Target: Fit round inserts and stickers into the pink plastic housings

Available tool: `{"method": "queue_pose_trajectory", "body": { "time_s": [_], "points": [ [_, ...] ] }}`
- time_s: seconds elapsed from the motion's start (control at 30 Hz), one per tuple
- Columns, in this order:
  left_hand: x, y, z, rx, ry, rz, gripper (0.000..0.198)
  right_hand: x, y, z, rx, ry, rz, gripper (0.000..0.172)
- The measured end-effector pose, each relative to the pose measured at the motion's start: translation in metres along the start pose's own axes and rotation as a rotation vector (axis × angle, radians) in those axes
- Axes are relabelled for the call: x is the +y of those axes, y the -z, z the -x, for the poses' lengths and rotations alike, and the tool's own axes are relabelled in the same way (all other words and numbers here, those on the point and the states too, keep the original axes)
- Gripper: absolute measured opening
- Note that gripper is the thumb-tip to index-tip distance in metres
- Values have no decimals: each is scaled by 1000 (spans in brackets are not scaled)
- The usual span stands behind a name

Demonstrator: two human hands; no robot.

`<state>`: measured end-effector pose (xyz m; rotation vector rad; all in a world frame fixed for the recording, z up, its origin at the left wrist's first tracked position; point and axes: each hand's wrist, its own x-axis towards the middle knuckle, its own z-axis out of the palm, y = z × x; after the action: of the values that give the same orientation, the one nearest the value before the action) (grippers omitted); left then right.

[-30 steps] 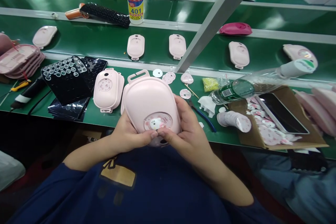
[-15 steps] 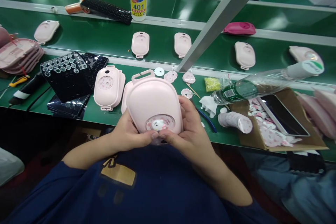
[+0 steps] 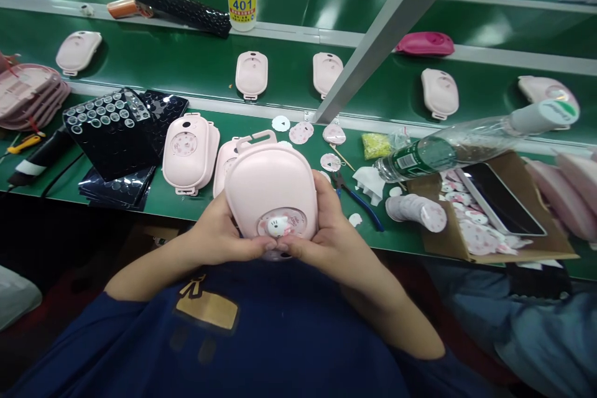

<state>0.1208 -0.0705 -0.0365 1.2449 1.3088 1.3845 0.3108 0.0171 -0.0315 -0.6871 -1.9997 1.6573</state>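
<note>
Between my two hands, over the bench's front edge, is a pink plastic case (image 3: 272,177) with rounded corners and a loop at its far end. A small white cat-face figure (image 3: 277,226) sits in the oval recess of its near end. My left hand (image 3: 228,233) grips the left side, its thumb pressed beside the figure. Around the right side wraps my right hand (image 3: 323,230), with its thumb close to the left one. The fingers under the case are hidden. Behind it lie another pink case (image 3: 226,163), partly covered, and a stacked pink case (image 3: 189,155) further left.
Blue-handled pliers (image 3: 361,202) and round printed discs (image 3: 302,132) lie to the right. A plastic bottle (image 3: 448,152) leans over a carton (image 3: 550,249) holding figures and a phone (image 3: 504,199). A metal post (image 3: 373,56) slants across the bench. Black sheets (image 3: 109,149) lie left.
The view has shifted slightly, uncovering more of the pliers and the case behind. Both hands keep their hold on the pink case, thumbs still beside the figure.
</note>
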Motion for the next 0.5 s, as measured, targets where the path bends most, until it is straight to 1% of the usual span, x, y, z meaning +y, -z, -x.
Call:
{"method": "queue_pose_trajectory", "body": {
  "time_s": [0.17,0.4,0.5],
  "points": [
    [1,1,0,5,44,-38,66,-1,1,0,-14,21,13,82],
    [2,-7,-2,96,-59,-120,57,2,-1,1,11,13,83,88],
    [3,-7,-4,102,-69,-147,57,1,-2,1,24,14,87,89]
  ]
}}
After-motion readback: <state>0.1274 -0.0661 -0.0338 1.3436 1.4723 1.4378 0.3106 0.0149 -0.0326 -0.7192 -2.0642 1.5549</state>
